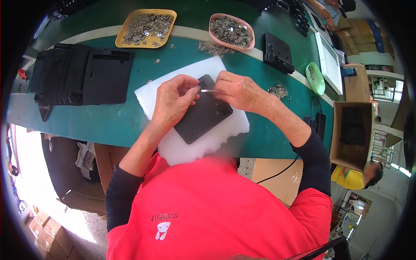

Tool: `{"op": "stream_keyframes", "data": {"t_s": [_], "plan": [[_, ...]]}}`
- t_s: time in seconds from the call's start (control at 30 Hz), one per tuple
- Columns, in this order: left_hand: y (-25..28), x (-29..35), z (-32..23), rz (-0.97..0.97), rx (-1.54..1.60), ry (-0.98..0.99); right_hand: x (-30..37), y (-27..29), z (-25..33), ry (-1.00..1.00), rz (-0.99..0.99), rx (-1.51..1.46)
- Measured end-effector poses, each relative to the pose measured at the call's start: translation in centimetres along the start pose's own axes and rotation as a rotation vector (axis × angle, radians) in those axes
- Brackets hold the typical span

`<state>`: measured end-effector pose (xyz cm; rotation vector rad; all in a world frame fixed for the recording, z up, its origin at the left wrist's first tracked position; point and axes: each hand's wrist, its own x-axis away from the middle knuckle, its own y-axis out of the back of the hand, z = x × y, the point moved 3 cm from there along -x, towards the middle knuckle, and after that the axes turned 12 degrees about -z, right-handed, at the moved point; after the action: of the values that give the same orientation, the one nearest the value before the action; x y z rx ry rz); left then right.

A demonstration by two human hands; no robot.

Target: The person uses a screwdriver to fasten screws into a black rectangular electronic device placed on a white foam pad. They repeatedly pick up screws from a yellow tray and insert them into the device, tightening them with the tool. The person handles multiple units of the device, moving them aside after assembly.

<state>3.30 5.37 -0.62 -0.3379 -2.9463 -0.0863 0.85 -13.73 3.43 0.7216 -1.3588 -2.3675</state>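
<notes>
Hands [208, 97] on black panel [203, 113] (tiny part indistinct).

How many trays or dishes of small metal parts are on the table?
3: a yellow tray at the far left, a pink dish beside it to the right, and a green dish at the right edge. Others may be hidden.

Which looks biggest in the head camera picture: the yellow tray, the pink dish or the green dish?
1. Yellow tray
2. Pink dish, slightly smaller
3. Green dish, smallest, though it lies near the bent rim, so less sure.
</notes>
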Motion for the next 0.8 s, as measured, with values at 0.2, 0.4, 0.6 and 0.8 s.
{"op": "stream_keyframes", "data": {"t_s": [0.2,0.4,0.6,0.8], "plan": [[0.0,0.1,-0.3,-0.061,-0.032,-0.086,0.3,-0.4,-1.0,-0.474,0.031,-0.281],[-0.7,-0.3,-1.5,-0.15,-0.365,-0.362,1.6,-1.2,-1.3,-0.482,-0.164,-0.37],[-1.5,-0.5,-2.0,-0.138,-0.555,-0.565,2.1,-1.3,-1.1,-0.438,-0.25,-0.427],[-3.1,-0.9,-3.5,-0.013,-0.922,-0.724,2.5,-1.5,-1.3,-0.407,-0.293,-0.484]]}}
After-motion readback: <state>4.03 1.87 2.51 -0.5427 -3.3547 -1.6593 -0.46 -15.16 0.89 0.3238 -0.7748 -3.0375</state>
